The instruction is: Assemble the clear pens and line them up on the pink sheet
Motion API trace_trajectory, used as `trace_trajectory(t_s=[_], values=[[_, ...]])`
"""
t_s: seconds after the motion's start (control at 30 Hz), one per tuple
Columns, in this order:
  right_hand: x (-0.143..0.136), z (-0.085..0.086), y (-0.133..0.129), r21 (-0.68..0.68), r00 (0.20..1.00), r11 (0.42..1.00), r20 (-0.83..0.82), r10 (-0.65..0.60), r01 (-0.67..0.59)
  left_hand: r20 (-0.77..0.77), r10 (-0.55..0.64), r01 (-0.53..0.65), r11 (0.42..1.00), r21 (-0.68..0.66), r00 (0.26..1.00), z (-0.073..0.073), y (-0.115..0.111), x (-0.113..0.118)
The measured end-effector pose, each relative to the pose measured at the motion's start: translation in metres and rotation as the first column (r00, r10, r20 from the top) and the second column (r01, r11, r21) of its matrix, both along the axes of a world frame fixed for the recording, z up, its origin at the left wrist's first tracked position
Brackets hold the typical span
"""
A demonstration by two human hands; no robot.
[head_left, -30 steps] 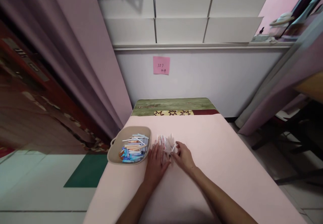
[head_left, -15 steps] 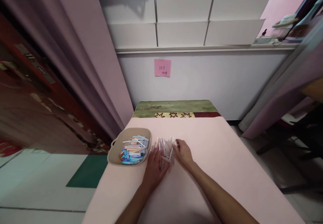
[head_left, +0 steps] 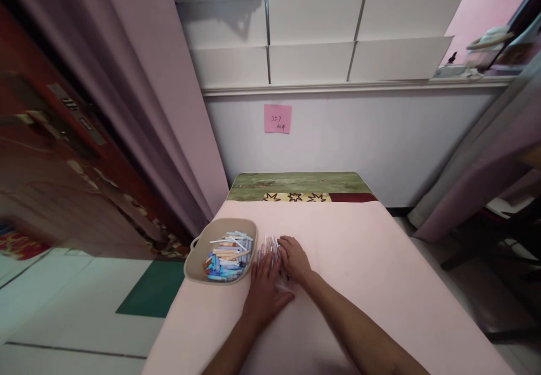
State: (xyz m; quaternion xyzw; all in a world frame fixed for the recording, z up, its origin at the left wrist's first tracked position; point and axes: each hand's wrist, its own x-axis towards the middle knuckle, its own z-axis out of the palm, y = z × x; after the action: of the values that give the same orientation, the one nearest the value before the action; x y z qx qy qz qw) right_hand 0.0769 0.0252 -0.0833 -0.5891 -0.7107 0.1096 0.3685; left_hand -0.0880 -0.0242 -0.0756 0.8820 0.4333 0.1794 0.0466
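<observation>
Several thin white and clear sticks or pens (head_left: pixel 273 245) lie in a small heap on the pink tabletop, partly covered by both hands. My left hand (head_left: pixel 266 288) rests on the near left side of the heap, fingers spread and thumb stretched to the right. Against the heap's right side is my right hand (head_left: pixel 295 258), its fingers bent over the sticks; whether it grips any is unclear. Just left of my left hand stands a beige basket (head_left: pixel 195 262) holding many blue, white, orange and brown pens (head_left: pixel 228 259).
The pink table cover (head_left: pixel 359 262) leaves a green patterned strip (head_left: pixel 296 181) bare at the far edge. Behind is a white wall with a pink note (head_left: pixel 278 119). A purple curtain (head_left: pixel 169 99) and a red-brown door (head_left: pixel 84 161) stand on the left.
My right hand has moved left, closing in on the heap, and the sticks are closer together. My left thumb is now stretched out. The view has shifted slightly.
</observation>
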Motion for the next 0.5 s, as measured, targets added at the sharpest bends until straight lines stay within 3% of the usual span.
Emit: trace_trajectory(t_s=[0.13,0.23,0.3,0.37,0.43,0.5], values=[[-0.003,-0.003,-0.006,0.015,0.999,1.0,-0.04,0.007,-0.006,0.016,0.0,-0.001,1.0,0.022,1.0,0.001,-0.007,-0.003],[0.0,-0.008,-0.007,0.032,0.972,0.999,-0.233,-0.018,0.027,0.029,-0.021,0.021,1.0,0.016,0.999,0.001,-0.008,-0.006],[0.004,-0.012,-0.006,0.034,0.886,0.997,-0.461,-0.043,0.066,0.05,-0.025,0.024,1.0,0.014,0.998,0.002,-0.007,-0.008],[0.01,-0.016,-0.004,0.008,0.734,0.991,-0.673,-0.094,0.135,0.085,-0.011,0.009,1.0,0.024,0.996,0.003,-0.006,-0.009],[0.014,-0.021,-0.001,-0.03,0.601,0.978,-0.785,-0.15,0.206,0.125,-0.002,-0.004,0.999,0.048,0.992,0.005,-0.007,-0.01],[0.017,-0.025,0.003,-0.05,0.561,0.966,-0.806,-0.189,0.253,0.152,-0.029,0.017,0.996,0.083,0.988,0.007,-0.008,-0.011]])
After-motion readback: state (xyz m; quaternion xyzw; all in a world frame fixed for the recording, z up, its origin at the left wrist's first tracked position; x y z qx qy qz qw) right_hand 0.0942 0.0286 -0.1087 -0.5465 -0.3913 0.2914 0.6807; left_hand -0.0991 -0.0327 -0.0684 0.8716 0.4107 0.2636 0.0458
